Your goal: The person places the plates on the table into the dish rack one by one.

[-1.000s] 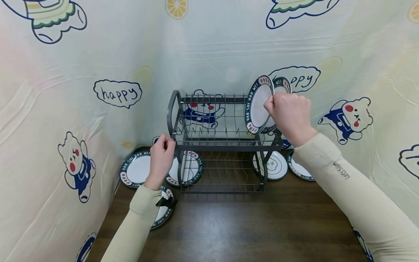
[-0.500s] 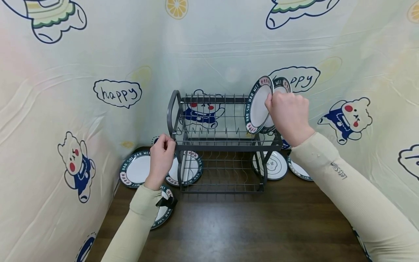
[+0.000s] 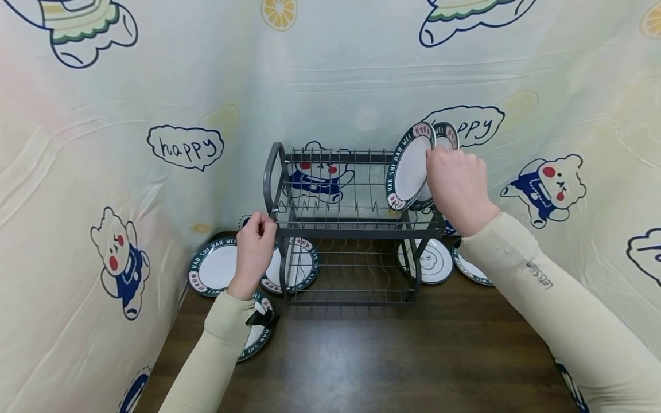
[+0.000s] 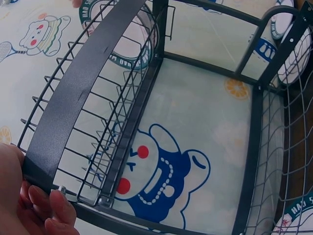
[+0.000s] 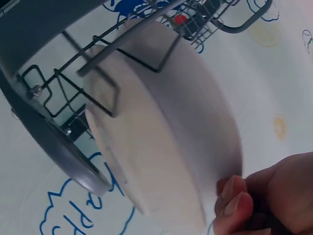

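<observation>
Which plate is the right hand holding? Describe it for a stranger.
Find the dark two-tier rack. Near the right end of its upper tier stands a dark-rimmed plate, overlapping a second plate. It is the left one, whose edge the right hand holds.

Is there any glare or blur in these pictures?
Head view: a pale sheen on the brown table, while lettering on the upright plate beside the right hand reads clearly; right wrist view: that plate looks soft-edged; left wrist view: the rack looks fairly crisp.

Cream slvs (image 3: pixel 212 355), dk lettering (image 3: pixel 539 276) on R
</observation>
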{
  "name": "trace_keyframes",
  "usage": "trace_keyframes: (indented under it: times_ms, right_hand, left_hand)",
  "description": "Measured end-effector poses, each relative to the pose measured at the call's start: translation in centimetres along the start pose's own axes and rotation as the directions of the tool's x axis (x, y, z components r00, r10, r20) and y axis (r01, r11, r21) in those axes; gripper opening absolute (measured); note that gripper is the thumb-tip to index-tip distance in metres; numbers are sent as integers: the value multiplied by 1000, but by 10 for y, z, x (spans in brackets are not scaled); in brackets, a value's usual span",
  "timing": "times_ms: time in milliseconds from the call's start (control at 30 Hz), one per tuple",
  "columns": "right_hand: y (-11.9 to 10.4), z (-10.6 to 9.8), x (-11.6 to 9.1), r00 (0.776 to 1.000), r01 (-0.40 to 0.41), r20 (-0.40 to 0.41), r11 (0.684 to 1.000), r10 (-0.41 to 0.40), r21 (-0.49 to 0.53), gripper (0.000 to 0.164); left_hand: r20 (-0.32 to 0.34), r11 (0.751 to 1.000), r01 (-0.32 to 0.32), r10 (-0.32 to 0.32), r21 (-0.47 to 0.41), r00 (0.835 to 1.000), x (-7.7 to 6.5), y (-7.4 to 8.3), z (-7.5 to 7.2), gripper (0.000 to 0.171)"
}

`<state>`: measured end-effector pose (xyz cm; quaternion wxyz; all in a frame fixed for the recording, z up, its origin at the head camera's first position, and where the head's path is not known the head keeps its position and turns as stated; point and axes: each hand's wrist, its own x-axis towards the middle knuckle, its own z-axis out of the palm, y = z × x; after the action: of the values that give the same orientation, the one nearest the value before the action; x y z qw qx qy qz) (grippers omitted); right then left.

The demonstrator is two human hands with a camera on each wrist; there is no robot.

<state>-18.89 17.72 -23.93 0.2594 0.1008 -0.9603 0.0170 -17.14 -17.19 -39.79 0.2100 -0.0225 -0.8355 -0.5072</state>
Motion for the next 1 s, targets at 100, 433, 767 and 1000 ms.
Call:
trace_keyframes:
  times_ms: [100, 433, 767, 1000]
  right_hand:
    - [-1, -3, -1, 1000, -8, 18, 1000, 8, 10, 42]
    - [-1, -5, -2, 999, -15, 38, 1000, 14, 26, 39]
    - [4, -7, -4, 1000, -29, -2, 1000, 29, 5, 36]
    - [15, -5, -8, 992, 19, -129, 995, -6, 96, 37]
  left_hand:
    - [-6, 1000, 4, -4, 3, 1000, 0, -1, 0, 18]
    - [-10, 1000, 3, -3, 11, 1000, 0, -2, -1, 18]
    - [-9, 1000, 3, -2, 15, 1000, -1, 0, 0, 19]
    - [-11, 1000, -4, 4, 9, 1000, -1, 2, 1, 19]
